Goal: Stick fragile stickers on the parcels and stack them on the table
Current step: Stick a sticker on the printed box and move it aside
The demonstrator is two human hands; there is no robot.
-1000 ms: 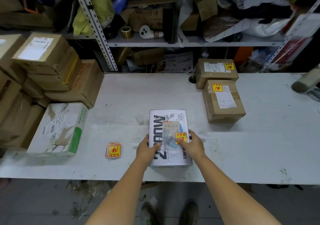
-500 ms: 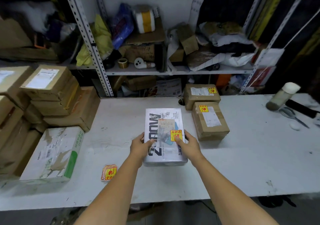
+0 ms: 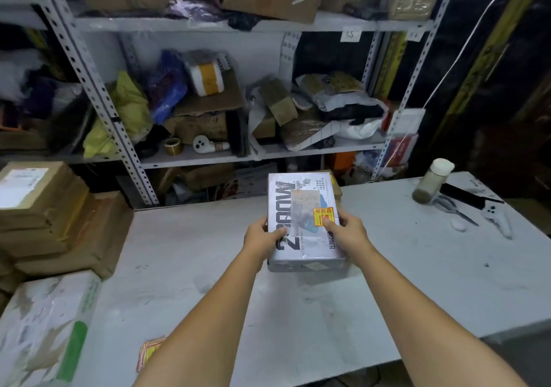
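A second ago the white parcel (image 3: 301,222) lay flat near the front edge of the table (image 3: 387,282), with my hands at its two sides. Now it is up off the table and has gone toward the back, where the two brown parcels with stickers stood. They are almost fully hidden behind it, and I can see only a brown corner (image 3: 335,184) poking out at its far right edge. The yellow and red fragile sticker (image 3: 323,216) is on top of the white parcel, on its right side, so I think the sticking part is done for this one and I am now on the stacking part. My left hand (image 3: 259,239) grips the left edge of the parcel, with the thumb on top and the fingers curled under it. My right hand (image 3: 347,234) grips the right edge the same way, and its thumb tip lies right on the lower part of the sticker. The parcel sits between the two hands and looks flat, not tipped. I cannot tell if it is touching the brown parcels yet or is just above them. The little pile of spare stickers (image 3: 149,352) lies near the front of the table, partly hidden under my left arm.
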